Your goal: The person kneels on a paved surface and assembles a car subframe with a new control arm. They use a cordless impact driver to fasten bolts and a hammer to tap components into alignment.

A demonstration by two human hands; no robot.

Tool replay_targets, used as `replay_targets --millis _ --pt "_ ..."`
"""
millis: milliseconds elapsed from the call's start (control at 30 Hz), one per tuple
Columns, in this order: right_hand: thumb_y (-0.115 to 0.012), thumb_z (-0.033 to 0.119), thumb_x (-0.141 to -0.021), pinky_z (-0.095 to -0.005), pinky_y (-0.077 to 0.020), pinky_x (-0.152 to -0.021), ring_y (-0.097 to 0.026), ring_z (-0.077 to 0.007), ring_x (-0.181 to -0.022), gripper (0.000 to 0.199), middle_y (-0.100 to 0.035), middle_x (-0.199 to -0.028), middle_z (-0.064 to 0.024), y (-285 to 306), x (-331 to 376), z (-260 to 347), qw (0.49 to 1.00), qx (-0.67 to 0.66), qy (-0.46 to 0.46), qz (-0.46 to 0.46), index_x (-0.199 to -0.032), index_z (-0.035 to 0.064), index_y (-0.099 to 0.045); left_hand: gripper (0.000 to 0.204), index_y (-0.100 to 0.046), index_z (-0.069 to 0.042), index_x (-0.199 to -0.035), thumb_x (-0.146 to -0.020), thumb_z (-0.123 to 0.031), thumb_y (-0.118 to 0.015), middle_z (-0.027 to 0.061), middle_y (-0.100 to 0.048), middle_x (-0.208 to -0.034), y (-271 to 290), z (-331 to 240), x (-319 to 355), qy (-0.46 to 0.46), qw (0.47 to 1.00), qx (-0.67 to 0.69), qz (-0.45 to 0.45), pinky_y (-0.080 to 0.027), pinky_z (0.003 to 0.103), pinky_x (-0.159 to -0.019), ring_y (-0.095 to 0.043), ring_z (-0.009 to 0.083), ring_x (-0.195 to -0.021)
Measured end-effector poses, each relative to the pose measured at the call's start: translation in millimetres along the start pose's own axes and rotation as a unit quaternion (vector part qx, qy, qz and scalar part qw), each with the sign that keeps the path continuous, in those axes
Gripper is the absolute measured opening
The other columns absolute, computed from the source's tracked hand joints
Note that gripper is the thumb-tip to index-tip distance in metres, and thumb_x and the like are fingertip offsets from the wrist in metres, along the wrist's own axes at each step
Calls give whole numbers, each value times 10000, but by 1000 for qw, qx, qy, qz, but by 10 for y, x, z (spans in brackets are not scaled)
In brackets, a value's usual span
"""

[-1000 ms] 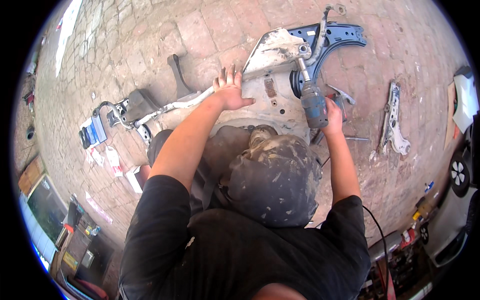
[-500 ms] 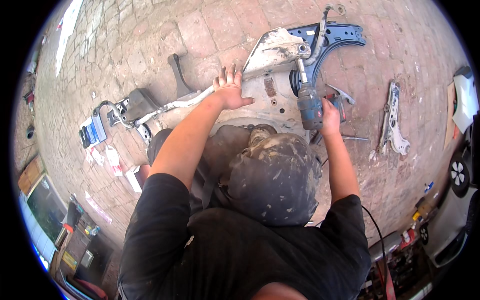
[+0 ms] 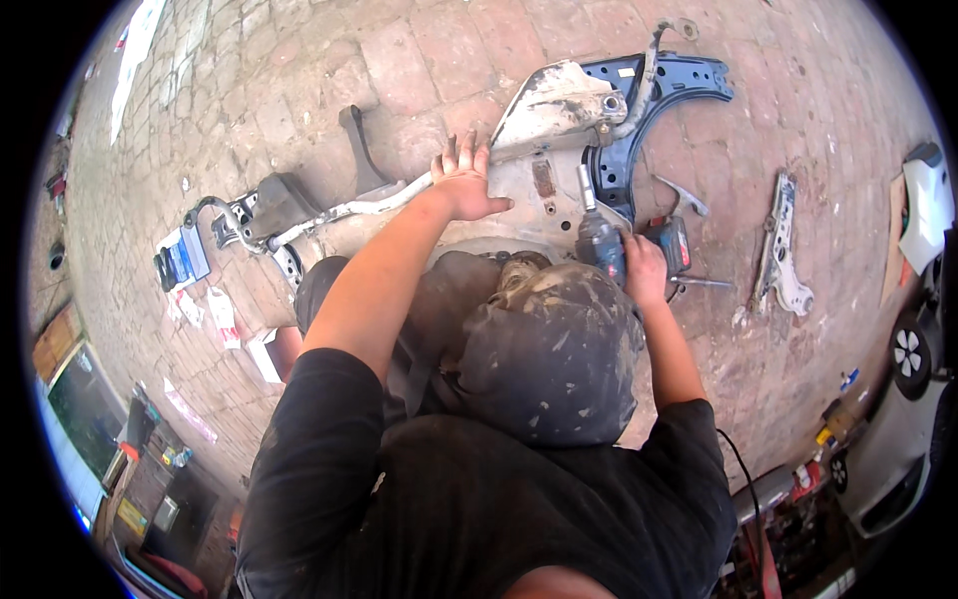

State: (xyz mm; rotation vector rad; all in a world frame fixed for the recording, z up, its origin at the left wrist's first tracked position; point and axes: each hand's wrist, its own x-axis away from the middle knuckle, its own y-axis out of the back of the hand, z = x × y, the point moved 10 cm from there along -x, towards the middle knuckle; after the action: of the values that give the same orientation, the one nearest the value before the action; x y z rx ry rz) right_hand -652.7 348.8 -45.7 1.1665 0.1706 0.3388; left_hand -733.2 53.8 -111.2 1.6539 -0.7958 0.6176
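My left hand [image 3: 467,190] lies flat with fingers spread on the upper edge of a worn, pale metal car subframe [image 3: 524,215], beside a grey stabilizer bar [image 3: 374,206]. Closed round the handle of a grey and blue cordless impact wrench [image 3: 602,243] is my right hand [image 3: 646,268]. The wrench's long socket [image 3: 586,188] points away from me, over the subframe's right part, and sits apart from the bolt [image 3: 611,104] at the far corner. A dark blue control arm [image 3: 621,160] reaches out from under that corner. The fingers round the wrench handle are partly hidden.
An old control arm [image 3: 783,250] lies on the brick paving to the right, with a metal hand tool [image 3: 687,195] nearer. To the left are a dark curved bracket [image 3: 359,150], a blue-and-white package [image 3: 183,262] and an opened box [image 3: 274,353]. A car [image 3: 903,429] stands at far right.
My right hand has drawn the impact wrench back toward me and slightly left, so its socket has come off the bolt at the far corner. My left hand stays on the subframe.
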Motion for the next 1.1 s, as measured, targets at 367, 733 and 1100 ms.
replay_targets --millis 367,733,1100 --pt "-667 89 -773 -457 -463 -1002 -517 -394 -1222 523 -537 -1248 -200 -274 121 240 991 56 -6 123 -1292 88 -606 1198 -65 -35 -1588 -789 -703 -657 242 64 -1657 -18 2 -18 -4 1000 -3 -5 -89 627 -1181 65 502 -1512" --pt "-784 243 -828 -452 -528 -719 -668 -382 -770 338 -679 -821 -224 150 -1384 -127 944 -216 -215 -128 -955 -34 -637 1199 -78 -44 -1587 -779 -715 -658 244 39 -1659 -26 18 -11 -4 1000 -6 -13 -94 625 -1183 49 507 -1511" --pt "-784 194 -761 -363 -561 -659 -711 -249 -654 259 -710 -715 -162 48 -1407 -389 918 -239 -242 -205 -826 -34 -679 1215 -42 -81 -1610 -772 -700 -667 206 78 -1673 -48 29 -23 2 1000 9 1 -75 625 -1190 87 484 -1519"
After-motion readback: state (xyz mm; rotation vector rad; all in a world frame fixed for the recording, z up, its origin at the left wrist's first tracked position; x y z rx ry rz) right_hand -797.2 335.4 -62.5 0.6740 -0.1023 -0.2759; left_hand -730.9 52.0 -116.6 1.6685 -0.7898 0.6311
